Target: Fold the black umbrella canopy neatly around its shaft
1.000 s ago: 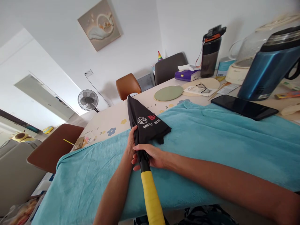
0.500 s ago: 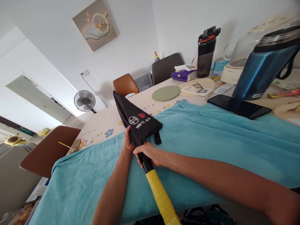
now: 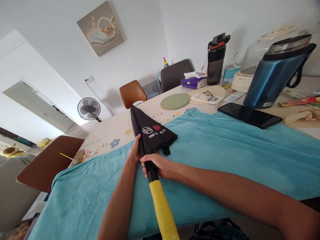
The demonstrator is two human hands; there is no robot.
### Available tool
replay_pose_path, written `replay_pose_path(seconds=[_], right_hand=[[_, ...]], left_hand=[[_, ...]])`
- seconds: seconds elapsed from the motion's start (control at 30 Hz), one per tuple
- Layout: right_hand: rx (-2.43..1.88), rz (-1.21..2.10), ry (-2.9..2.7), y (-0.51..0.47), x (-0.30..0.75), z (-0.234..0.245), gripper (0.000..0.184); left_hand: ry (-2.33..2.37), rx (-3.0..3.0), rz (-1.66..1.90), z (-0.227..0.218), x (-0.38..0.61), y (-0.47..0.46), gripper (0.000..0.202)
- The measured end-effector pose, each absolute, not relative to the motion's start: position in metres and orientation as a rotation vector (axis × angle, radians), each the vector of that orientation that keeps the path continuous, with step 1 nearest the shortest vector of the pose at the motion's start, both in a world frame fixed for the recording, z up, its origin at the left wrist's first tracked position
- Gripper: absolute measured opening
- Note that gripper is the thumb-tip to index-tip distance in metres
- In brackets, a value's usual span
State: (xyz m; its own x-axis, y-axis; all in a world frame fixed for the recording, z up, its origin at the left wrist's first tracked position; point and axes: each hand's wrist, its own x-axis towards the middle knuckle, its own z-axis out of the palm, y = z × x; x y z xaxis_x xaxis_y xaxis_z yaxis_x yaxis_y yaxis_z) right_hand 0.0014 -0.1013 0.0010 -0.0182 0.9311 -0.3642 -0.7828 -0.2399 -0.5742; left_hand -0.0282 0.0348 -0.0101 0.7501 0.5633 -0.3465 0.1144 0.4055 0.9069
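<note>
A folded black umbrella (image 3: 150, 130) with white and red printing lies pointing away from me on a turquoise towel (image 3: 225, 146). Its yellow handle (image 3: 162, 210) comes toward me over the table's near edge. My left hand (image 3: 136, 153) presses against the left side of the black fabric, fingers wrapped on it. My right hand (image 3: 156, 165) is closed round the shaft just above the yellow handle. A loose black strap (image 3: 167, 150) hangs from the canopy's right edge.
On the table behind lie a black phone (image 3: 250, 115), a blue kettle (image 3: 272, 78), a dark bottle (image 3: 215, 60), a green round mat (image 3: 175, 100), glasses (image 3: 208, 95) and a tissue box (image 3: 193, 81). Brown chairs (image 3: 132, 93) and a fan (image 3: 88, 109) stand beyond.
The umbrella's tip swung left half a second ago and has come back right. Both hands keep their hold near the shaft.
</note>
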Motion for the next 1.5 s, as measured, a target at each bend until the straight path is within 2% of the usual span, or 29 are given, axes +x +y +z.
replay_pose_path(seconds=[0.1,0.23,0.33,0.4,0.47,0.57,0.73,0.87,1.03,1.17,1.37,1.5], right_hand=[[-0.830,1.657,-0.222,-0.101,0.004,-0.002,0.011],[-0.896,1.654,-0.230,-0.100,0.005,-0.005,0.008],[-0.885,1.668,-0.242,-0.099,0.005,-0.005,0.006],[-0.881,1.674,-0.244,-0.099,0.005,-0.005,0.006],[-0.892,1.669,-0.244,-0.099,0.005,-0.004,0.006],[-0.907,1.645,-0.251,-0.100,0.004,-0.004,0.006],[-0.878,1.624,-0.300,-0.100,0.005,-0.007,0.008],[-0.861,1.631,-0.319,-0.099,0.005,-0.011,0.011],[-0.869,1.630,-0.297,-0.098,0.005,-0.011,0.011],[-0.842,1.656,-0.255,-0.099,0.006,-0.008,0.008],[-0.891,1.609,-0.188,-0.100,0.006,-0.005,0.011],[-0.886,1.595,-0.191,-0.102,0.006,-0.003,0.010]], left_hand=[[0.982,1.623,0.499,-0.006,-0.037,0.050,0.054],[1.278,2.108,0.835,-0.002,-0.053,0.064,0.046],[1.210,2.190,1.126,0.007,-0.052,0.056,0.032],[1.052,2.258,1.184,0.016,-0.041,0.043,0.027],[0.832,2.411,1.058,0.025,-0.022,0.028,0.025],[0.441,2.678,0.674,0.031,0.011,0.010,0.025],[0.063,2.914,0.158,0.018,0.054,0.005,0.033],[0.065,2.910,0.127,0.007,0.064,0.008,0.029],[0.151,2.831,0.386,0.007,0.061,0.006,0.016],[0.291,2.568,0.803,0.028,0.051,0.004,0.016],[0.341,2.061,1.024,0.074,0.007,0.016,0.013],[0.473,1.855,1.211,0.075,-0.037,0.042,0.012]])
